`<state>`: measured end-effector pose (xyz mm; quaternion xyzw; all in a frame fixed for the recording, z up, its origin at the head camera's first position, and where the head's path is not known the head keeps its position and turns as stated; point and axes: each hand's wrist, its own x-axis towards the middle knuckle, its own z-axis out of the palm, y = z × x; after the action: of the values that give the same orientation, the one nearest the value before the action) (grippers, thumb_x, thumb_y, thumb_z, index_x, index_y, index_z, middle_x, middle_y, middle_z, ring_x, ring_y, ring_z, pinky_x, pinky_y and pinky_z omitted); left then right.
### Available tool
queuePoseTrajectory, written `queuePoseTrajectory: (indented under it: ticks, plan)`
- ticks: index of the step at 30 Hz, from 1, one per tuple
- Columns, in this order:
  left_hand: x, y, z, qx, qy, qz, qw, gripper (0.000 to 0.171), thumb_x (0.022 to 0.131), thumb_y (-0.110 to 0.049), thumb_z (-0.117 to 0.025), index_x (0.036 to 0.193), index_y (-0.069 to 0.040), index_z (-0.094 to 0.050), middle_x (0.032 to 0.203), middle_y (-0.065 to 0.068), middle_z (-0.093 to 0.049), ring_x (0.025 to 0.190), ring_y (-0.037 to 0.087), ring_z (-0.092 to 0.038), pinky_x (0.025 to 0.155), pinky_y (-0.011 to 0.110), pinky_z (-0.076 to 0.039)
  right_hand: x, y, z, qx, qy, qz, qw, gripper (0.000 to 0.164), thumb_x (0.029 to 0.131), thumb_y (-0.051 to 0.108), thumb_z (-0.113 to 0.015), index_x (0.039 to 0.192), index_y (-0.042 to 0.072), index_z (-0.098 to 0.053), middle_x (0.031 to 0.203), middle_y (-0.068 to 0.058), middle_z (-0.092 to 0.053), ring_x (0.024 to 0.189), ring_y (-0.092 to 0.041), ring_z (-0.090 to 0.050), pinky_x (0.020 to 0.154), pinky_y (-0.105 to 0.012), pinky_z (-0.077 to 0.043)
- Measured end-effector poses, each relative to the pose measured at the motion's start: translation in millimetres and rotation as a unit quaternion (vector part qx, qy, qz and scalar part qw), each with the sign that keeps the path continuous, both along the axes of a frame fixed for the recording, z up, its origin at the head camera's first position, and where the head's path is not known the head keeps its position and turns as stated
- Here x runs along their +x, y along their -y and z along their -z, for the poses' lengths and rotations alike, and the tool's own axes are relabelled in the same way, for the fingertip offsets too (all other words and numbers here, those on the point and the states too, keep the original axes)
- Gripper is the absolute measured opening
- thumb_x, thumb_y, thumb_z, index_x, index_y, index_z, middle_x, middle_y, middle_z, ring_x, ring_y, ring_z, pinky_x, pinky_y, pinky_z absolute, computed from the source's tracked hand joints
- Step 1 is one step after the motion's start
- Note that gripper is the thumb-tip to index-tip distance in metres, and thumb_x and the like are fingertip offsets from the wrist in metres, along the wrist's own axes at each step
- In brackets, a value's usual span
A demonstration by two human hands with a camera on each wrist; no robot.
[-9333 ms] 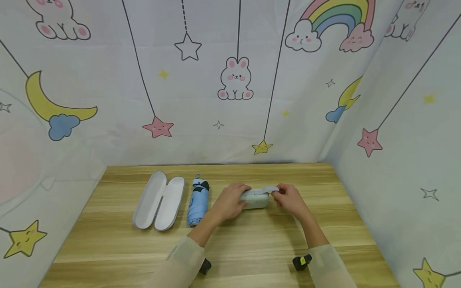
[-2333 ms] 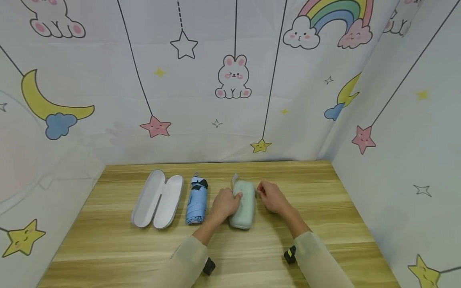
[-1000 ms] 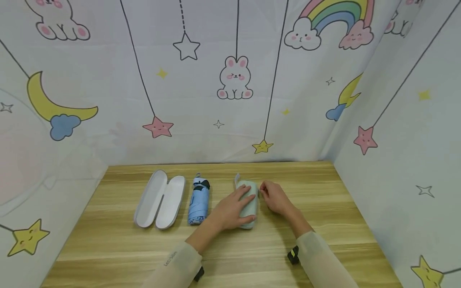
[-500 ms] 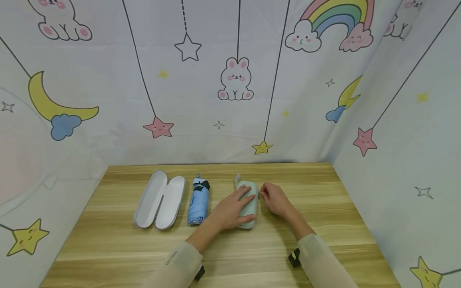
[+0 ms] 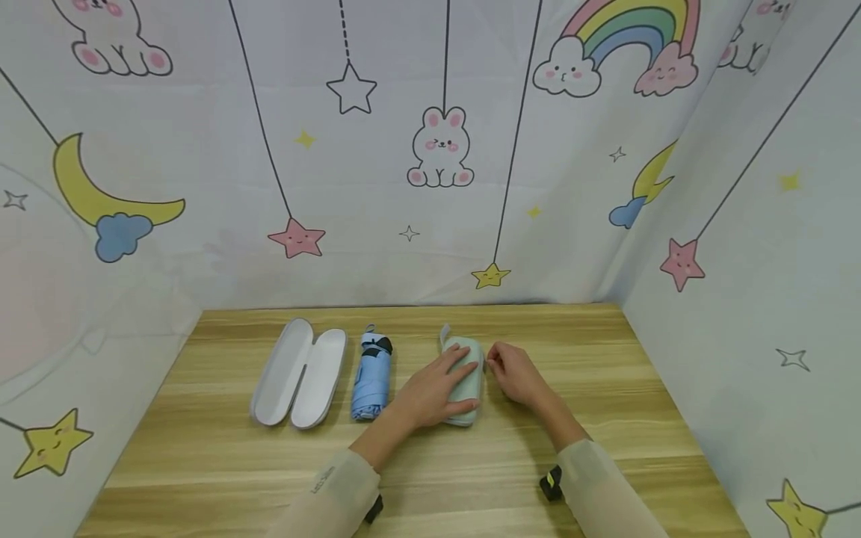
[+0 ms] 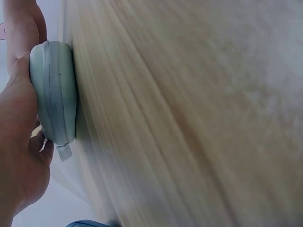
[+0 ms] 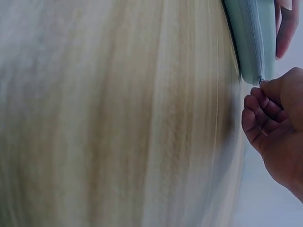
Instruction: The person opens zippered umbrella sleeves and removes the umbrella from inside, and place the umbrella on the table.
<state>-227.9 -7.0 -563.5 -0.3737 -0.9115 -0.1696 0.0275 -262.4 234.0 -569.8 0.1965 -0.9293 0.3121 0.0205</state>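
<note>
A pale green zippered case (image 5: 466, 388) lies lengthwise on the table, its small grey strap (image 5: 445, 334) sticking out at the far left corner. Across its top rests my left hand (image 5: 430, 392), fingers spread and fairly straight. The left wrist view shows the case's grey zipper band (image 6: 54, 94) along the side. My right hand (image 5: 516, 372) is at the case's far right side with curled fingers. In the right wrist view its thumb and forefinger pinch the zipper pull (image 7: 260, 81), mostly hidden by the fingertips.
Left of the case lies a folded blue umbrella (image 5: 372, 381) with a black-patched end. Further left an open white-lined glasses case (image 5: 319, 381) lies on the wooden table (image 5: 222, 478). A patterned cloth (image 5: 377, 194) hangs behind the table.
Since the earliest frame the green case has turned lengthwise. My left hand has shifted from gripping its side to lying on top; my right hand has gone from the strap to the zipper pull.
</note>
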Motion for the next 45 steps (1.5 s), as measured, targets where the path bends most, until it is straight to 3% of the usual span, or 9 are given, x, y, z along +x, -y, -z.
queuePoseTrajectory:
  ticks: [26,45]
  plan:
    - [0.6,-5.3,-3.6,-0.003,-0.010,-0.013,0.9999,0.073,0.104,-0.060,-0.059,0.161,-0.016,-0.047,0.171,0.011,-0.031,0.160,0.031,-0.023,0.123,0.045,-0.034,6.5,-0.8,-2.2,-0.002,-0.022,-0.010,1.000,0.007,0.102,0.003,-0.067,0.097,0.006,-0.066,0.085,0.000,-0.064,0.075,-0.013,-0.058,0.070,-0.034,-0.052]
    - [-1.6,-5.4,4.4,0.008,-0.009,-0.013,0.9998,0.073,0.104,-0.061,-0.057,0.162,-0.017,-0.046,0.172,0.009,-0.030,0.161,0.029,-0.022,0.123,0.046,-0.034,11.3,-0.3,-1.2,0.000,-0.025,-0.012,1.000,0.007,0.100,0.000,-0.068,0.097,0.006,-0.066,0.086,0.000,-0.065,0.077,-0.013,-0.058,0.071,-0.034,-0.052]
